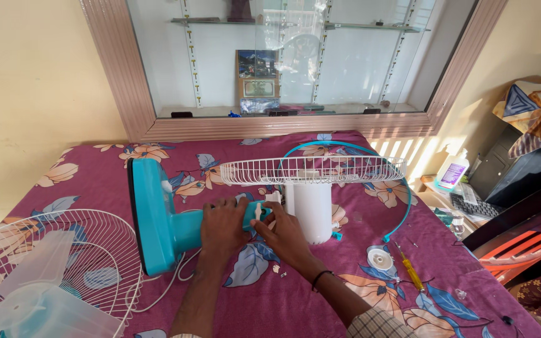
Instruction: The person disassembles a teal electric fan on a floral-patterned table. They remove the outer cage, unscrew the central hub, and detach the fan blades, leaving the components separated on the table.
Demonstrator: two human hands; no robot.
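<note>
A table fan lies on its side on the floral bedspread [320,294]. Its round teal base [148,213] stands on edge at the left, and the teal neck runs right to the white motor housing [311,209]. The rear white wire guard [311,169] sits flat on top of the motor. My left hand [223,225] wraps around the teal neck. My right hand [283,235] rests at the joint between neck and motor, fingers curled on a small white part. A teal guard ring [402,206] curves around the motor.
The front wire guard [51,263] and translucent fan blade [39,294] lie at the lower left. A yellow-handled screwdriver [411,270], a white round cap [380,258] and small screws lie at the right. A glass-fronted cabinet stands behind, and cluttered furniture with a bottle [453,170] stands at the right.
</note>
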